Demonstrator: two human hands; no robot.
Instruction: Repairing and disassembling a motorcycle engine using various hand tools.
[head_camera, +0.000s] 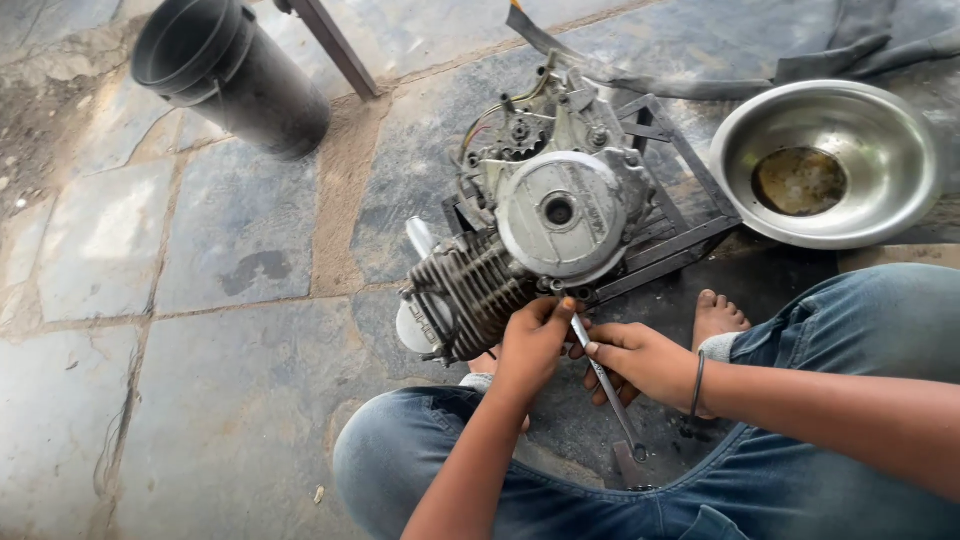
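Outdoor stone-slab floor (200, 250), grey, dusty, cracked joints, dirt patch at far left. Black plastic bucket (225, 70) lies tilted at upper left, metal bar (335, 45) just beside it. Centre: motorcycle engine (530, 220) sits on a dark metal frame stand (680, 240), finned cylinder pointing lower left, round side cover facing the camera. Person sits cross-legged in blue jeans (800, 460), bare foot (718, 318) near the stand. Left hand (532, 345) curled at the engine's lower edge, fingertips pinching the top of a long wrench (605, 380). Right hand (640, 360) wrapped around the wrench shaft, fingers closed. Steel bowl (825, 160) with brown oily residue at upper right, dark rubber tube (850, 50) behind it.
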